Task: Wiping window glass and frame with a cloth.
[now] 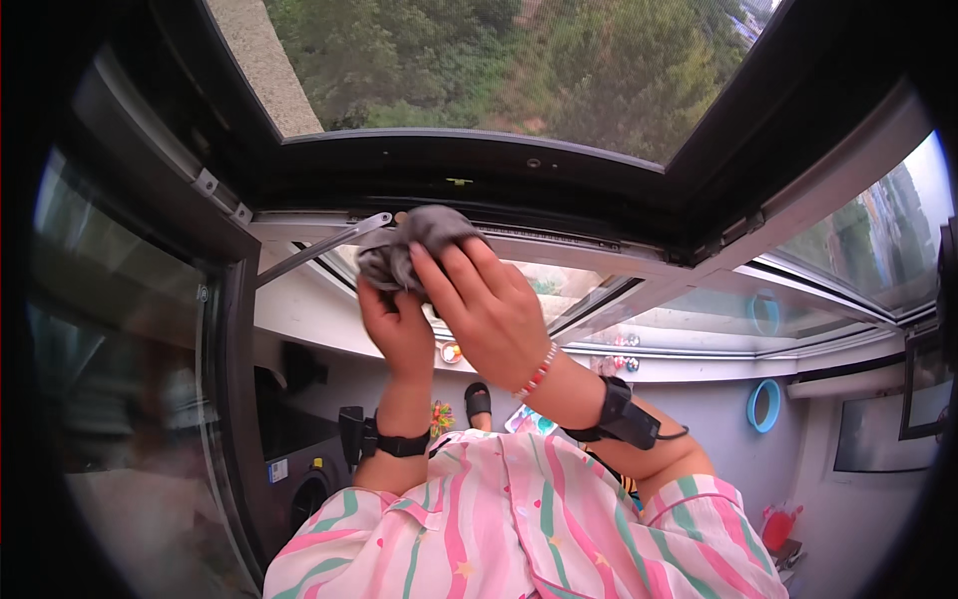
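A crumpled grey cloth [441, 228] is bunched between my two hands at the lower rail of an opened window frame. My left hand [397, 326] grips the lower left part of the cloth from below. Across its right side lie the fingers of my right hand [490, 311], pressing it. Just left of the cloth, a metal window stay arm [325, 249] runs from the window rail to the dark-framed sash on the left. Above my hands is the black window frame [479, 161] with an insect screen [494, 67], trees showing beyond it.
The open glass sash [135, 359] stands close on my left, above a dark front-loading washing machine [307, 479]. Lower panes and a white sill [681, 369] stretch to the right. A blue basin [763, 406] is against the wall at right. A slippered foot [477, 400] shows below.
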Demonstrator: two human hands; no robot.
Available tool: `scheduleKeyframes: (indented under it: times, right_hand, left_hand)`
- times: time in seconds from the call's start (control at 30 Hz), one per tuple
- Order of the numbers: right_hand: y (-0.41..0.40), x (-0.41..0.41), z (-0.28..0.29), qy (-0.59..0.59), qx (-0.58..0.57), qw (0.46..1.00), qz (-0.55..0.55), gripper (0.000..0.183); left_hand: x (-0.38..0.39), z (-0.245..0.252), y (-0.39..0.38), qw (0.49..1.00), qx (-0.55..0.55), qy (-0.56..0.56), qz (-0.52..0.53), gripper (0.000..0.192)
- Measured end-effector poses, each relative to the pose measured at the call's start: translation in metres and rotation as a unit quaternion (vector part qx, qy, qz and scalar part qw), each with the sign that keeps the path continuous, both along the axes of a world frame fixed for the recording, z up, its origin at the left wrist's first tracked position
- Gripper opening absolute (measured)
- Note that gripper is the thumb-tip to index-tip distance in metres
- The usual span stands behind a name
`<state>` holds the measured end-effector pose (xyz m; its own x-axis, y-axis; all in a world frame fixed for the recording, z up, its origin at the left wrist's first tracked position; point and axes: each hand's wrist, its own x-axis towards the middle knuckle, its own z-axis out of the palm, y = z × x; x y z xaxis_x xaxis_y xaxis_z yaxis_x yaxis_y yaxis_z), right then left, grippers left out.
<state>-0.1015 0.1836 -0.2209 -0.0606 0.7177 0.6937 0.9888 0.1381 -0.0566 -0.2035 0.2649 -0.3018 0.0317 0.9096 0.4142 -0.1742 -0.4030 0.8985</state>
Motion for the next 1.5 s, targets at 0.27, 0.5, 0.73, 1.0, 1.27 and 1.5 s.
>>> scheduleKeyframes:
  times: [0.27,0.5,0.73,1.0,1.27,1.5]
  right_hand:
    - [-0.012,0.026,-0.003,0.001,-0.036,0.995,-0.097,0.047]
    - [-0.1,0.081,-0.004,-0.052,-0.077,0.965,-0.246,0.048]
    - [-0.162,0.099,0.026,0.041,-0.086,0.959,-0.268,0.051]
    - [-0.137,0.106,0.014,-0.071,-0.076,0.93,-0.354,0.043]
    - [-0.157,0.105,0.089,-0.085,-0.022,0.95,-0.3,0.052]
    - [-0.129,0.135,0.187,-0.306,0.063,0.841,-0.442,0.052]
  left_hand:
    - [0.027,0.04,-0.007,0.918,0.27,0.279,0.079,0.046]
    - [0.09,0.059,-0.063,0.9,0.302,0.292,-0.121,0.054]
    - [0.121,0.077,-0.089,0.87,0.335,0.215,-0.292,0.047]
    - [0.136,0.085,-0.089,0.826,0.363,0.37,-0.221,0.035]
    - [0.136,0.123,-0.078,0.89,0.366,0.101,-0.253,0.047]
    - [0.203,0.181,-0.097,0.901,0.406,0.043,-0.147,0.051]
